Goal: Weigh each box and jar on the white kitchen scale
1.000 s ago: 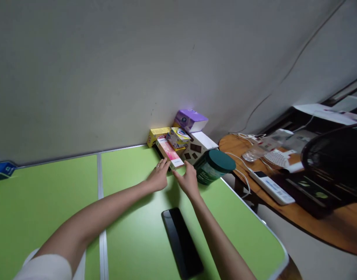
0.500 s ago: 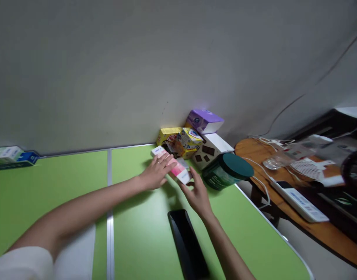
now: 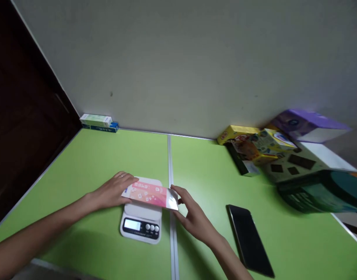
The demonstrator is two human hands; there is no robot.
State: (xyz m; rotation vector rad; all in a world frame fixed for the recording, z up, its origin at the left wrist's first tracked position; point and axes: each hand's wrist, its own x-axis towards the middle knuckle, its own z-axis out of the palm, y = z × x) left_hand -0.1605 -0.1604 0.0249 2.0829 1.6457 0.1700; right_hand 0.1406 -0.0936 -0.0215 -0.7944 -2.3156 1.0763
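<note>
A long pink and white carton (image 3: 151, 194) lies crosswise over the platform of a white digital kitchen scale (image 3: 143, 212). My left hand (image 3: 116, 188) grips the carton's left end, with a ring on one finger. At the other end, my right hand (image 3: 193, 212) holds it between thumb and fingers. The scale's lit display and several round buttons face me. Whether the carton rests on the platform or hangs just above it, I cannot tell.
A black phone (image 3: 250, 239) lies to the right. Behind it are yellow boxes (image 3: 239, 134), a purple pack (image 3: 307, 120), a chocolate-patterned box (image 3: 289, 165) and a green tub (image 3: 318, 192). Flat boxes (image 3: 98, 121) are stacked at the back left by the wall.
Both hands have carried the pink carton leftward from beside the yellow boxes to over the scale. My view has turned left, bringing the scale and a dark door-like panel into sight.
</note>
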